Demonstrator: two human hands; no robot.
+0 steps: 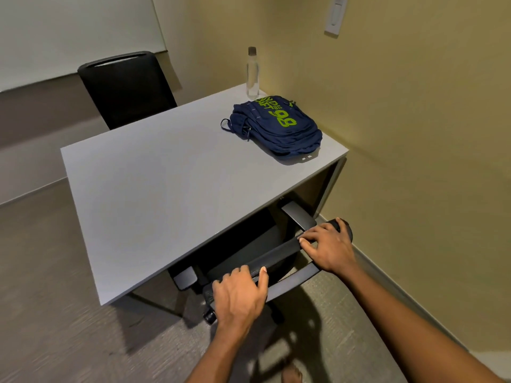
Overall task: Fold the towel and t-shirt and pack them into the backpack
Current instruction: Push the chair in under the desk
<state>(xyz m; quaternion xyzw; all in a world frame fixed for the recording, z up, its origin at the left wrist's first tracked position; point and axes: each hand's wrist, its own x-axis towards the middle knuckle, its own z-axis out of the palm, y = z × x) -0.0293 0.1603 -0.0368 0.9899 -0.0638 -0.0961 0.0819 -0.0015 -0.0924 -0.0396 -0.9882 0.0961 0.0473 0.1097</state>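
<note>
Hands on the chair is what the head view shows. Both grip the top rail of the near chair [276, 255], which is tucked under the front edge of the desk [166, 183] at lower centre of the frame. The left hand [239, 294] curls its fingers over the rail with the thumb lying on top. The right hand [329, 247] wraps the rail's right corner, fingertips laid along it.

The backpack [276, 125] lies flat at the upper right of the desk and looks closed. A clear bottle [252, 73] stands just behind it. Neither towel nor t-shirt is in the frame (so no folding has begun, I judge).

The step in hand looks like drawing the chair out to clear the front of the desk. To do it well, pull straight back with both hands evenly so the armrests slip from under the desk edge without catching.

Room is tight on the right of the frame, where the wall [414, 161] runs close beside the chair. The carpeted floor [55, 299] at lower left is the open side. Most of the desk's surface, left of the backpack, is bare for folding. A second chair [127, 89] stands beyond the desk at upper left.
</note>
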